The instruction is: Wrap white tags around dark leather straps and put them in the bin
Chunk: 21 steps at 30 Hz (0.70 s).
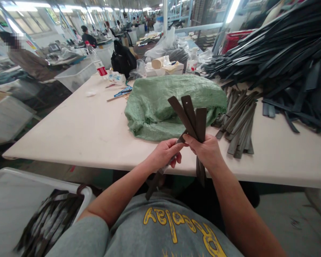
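A pale table point(77, 132) bears a green sack point(155, 103) and dark strips point(239, 121).

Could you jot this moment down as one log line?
left hand: holds strip | right hand: holds fanned dark strips | behind: green sack, strip pile on table

Single head-worn view, looking forward and down from above the person's lap. Close range: the fingers point(176, 148) sit near frame centre, forearms entering from the bottom edge. Beyond the fingers the table point(77, 132) runs away from the lens; farther past them the workshop hall recedes toward the top edge. Wide lens, edges bowed. No second view, so nothing shared.
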Each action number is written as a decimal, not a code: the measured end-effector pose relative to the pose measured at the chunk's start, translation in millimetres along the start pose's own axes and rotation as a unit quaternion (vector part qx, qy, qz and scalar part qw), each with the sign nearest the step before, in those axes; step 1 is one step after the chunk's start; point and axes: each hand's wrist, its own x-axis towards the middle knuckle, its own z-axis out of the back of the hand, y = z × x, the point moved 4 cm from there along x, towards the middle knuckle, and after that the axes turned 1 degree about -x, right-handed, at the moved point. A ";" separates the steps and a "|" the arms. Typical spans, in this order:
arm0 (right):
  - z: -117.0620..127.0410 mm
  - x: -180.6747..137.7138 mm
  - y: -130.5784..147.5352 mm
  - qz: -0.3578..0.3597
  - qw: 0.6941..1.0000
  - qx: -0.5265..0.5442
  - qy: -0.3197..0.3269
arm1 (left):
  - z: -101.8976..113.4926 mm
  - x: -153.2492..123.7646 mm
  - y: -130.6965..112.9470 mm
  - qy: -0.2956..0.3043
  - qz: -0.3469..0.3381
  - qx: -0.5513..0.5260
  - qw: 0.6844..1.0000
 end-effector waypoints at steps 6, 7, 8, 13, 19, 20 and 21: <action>-8.0 -2.7 -14.2 0.011 0.995 0.091 -0.041 | 4.1 -8.4 12.3 0.032 0.074 -0.043 0.996; -8.6 -2.7 -16.4 0.013 0.994 0.097 -0.048 | 5.7 -11.0 14.6 0.035 0.083 -0.048 0.995; -9.0 -2.5 -18.1 0.014 0.993 0.100 -0.055 | 7.4 -13.6 16.7 0.040 0.093 -0.052 0.993; -16.4 0.3 -20.3 0.001 0.990 0.128 -0.061 | 20.5 -25.5 22.4 0.069 0.115 -0.061 0.989; -31.4 3.2 -18.7 -0.063 0.979 0.179 -0.077 | 31.5 -49.3 18.6 0.060 0.111 -0.047 0.991; -32.1 3.9 -20.0 -0.074 0.977 0.181 -0.084 | 31.7 -55.1 17.7 0.055 0.113 -0.039 0.991; -32.3 5.1 -22.6 -0.084 0.976 0.177 -0.096 | 33.0 -60.9 16.7 0.048 0.112 -0.028 0.992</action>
